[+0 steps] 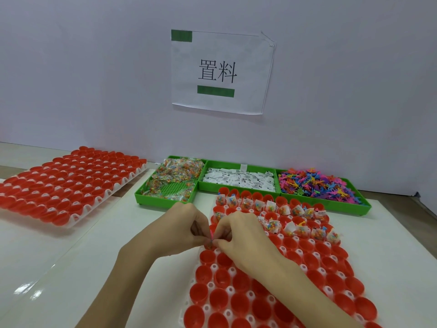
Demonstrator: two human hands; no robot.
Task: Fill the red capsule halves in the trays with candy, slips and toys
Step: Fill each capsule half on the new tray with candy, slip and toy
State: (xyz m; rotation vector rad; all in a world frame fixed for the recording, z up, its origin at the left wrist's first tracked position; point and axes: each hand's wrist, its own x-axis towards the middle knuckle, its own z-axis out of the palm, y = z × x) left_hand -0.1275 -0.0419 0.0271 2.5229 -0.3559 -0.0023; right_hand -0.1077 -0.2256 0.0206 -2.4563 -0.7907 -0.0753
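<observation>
A white tray [208, 284] of red capsule halves [309, 258] lies in front of me. Its far rows hold candy packets, slips and toys [294, 229]; the near rows are bare red cups. My left hand [182, 227] and my right hand [243, 235] meet over the tray's left edge and together pinch a small bundle [211, 236] with a pink toy showing, just above a cup. What else is in the bundle is hidden by the fingers.
Three green bins stand at the back: candy packets [172, 179], white paper slips [238, 179] and colourful plastic toys [314, 183]. A second tray of red halves [68, 183] lies at the far left. A paper sign [221, 72] hangs on the wall.
</observation>
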